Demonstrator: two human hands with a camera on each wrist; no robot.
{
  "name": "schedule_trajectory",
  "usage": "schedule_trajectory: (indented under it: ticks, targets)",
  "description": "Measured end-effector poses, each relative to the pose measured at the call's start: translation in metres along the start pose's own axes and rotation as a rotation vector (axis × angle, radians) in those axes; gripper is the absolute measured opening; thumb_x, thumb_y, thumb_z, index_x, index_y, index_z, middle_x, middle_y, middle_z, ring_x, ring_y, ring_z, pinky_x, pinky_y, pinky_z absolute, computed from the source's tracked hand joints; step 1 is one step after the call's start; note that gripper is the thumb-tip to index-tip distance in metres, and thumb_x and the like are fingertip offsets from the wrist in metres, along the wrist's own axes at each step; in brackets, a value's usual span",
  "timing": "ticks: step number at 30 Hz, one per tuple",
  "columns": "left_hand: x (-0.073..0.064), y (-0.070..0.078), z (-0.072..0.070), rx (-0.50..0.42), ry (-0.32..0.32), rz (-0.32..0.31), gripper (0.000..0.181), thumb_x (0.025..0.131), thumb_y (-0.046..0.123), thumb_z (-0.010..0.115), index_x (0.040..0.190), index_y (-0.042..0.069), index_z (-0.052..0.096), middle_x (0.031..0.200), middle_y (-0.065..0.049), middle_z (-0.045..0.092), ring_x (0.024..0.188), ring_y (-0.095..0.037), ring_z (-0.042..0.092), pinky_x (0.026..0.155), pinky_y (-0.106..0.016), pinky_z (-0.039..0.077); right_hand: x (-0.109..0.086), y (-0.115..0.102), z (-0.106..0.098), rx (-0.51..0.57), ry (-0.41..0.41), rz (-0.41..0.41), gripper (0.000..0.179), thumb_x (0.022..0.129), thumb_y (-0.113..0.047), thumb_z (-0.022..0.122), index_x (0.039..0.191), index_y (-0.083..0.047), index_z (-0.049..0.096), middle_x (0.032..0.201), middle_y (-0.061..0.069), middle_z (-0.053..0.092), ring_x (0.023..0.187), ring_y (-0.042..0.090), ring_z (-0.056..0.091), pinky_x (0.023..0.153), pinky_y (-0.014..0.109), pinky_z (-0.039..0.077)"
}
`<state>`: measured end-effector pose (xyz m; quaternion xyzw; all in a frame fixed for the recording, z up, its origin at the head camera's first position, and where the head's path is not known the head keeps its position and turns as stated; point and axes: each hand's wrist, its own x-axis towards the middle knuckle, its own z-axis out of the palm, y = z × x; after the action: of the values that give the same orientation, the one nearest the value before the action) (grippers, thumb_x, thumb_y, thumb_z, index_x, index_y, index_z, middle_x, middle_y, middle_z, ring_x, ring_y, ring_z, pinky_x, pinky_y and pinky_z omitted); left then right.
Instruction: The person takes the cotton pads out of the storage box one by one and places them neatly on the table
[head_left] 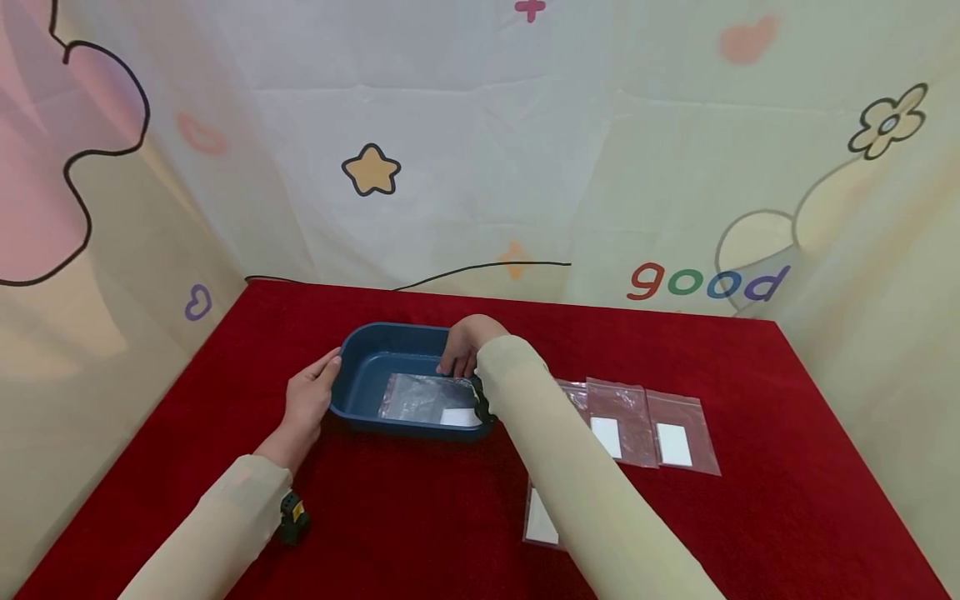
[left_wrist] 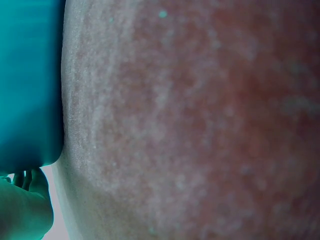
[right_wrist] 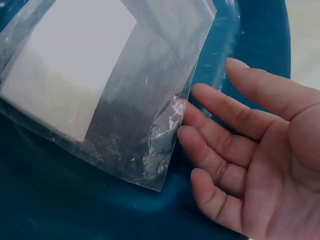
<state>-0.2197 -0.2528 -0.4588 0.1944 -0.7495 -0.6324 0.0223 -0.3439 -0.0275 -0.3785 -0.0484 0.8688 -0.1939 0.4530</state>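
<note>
A blue plastic basin stands on the red table. My left hand grips it at its left side; in the left wrist view the fingers bend against the basin's corner. Inside lies a clear zip bag holding a white card. My right hand reaches down into the basin from the right. In the right wrist view its fingers are loosely bent, with fingertips right at the edge of the bag and the thumb held apart. Nothing is pinched between them.
To the right of the basin, several more zip bags lie on the red cloth, such as one bag with a white card. Another bag lies nearer, partly hidden under my right sleeve. A printed curtain hangs behind the table.
</note>
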Motion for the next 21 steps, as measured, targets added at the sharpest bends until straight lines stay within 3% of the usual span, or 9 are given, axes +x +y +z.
schedule_trajectory:
  ticks: [7,15,21]
  targets:
    - [-0.0001,0.0004,-0.0003,-0.003,0.003,-0.006,0.049,0.110,0.028,0.047,0.155,0.009,0.044,0.164,-0.012,0.040,0.155,-0.028,0.034,0.127,-0.046,0.033,0.0055,-0.0057,0.0009,-0.095,0.018,0.053,0.033,0.091,-0.019,0.078,0.122,-0.007,0.074,0.128,0.009,0.072,0.099,0.017,0.059,0.097,0.030,0.057]
    - [0.0002,0.0014,0.0008,0.002,0.002,-0.007,0.049,0.110,0.028,0.047,0.155,0.009,0.044,0.164,-0.012,0.040,0.155,-0.028,0.035,0.127,-0.046,0.034,0.0097,-0.0077,0.0013,-0.063,0.077,0.114,0.021,0.083,-0.017,0.086,0.102,-0.010,0.080,0.108,0.005,0.072,0.095,0.018,0.058,0.074,0.026,0.056]
    - [-0.0004,0.0004,0.0002,0.005,0.000,-0.007,0.048,0.110,0.027,0.046,0.155,0.009,0.044,0.164,-0.013,0.040,0.154,-0.029,0.036,0.126,-0.047,0.034,0.0104,-0.0055,0.0015,-0.045,0.057,0.073,0.020,0.084,-0.016,0.085,0.103,-0.010,0.080,0.113,0.007,0.071,0.099,0.020,0.059,0.085,0.030,0.059]
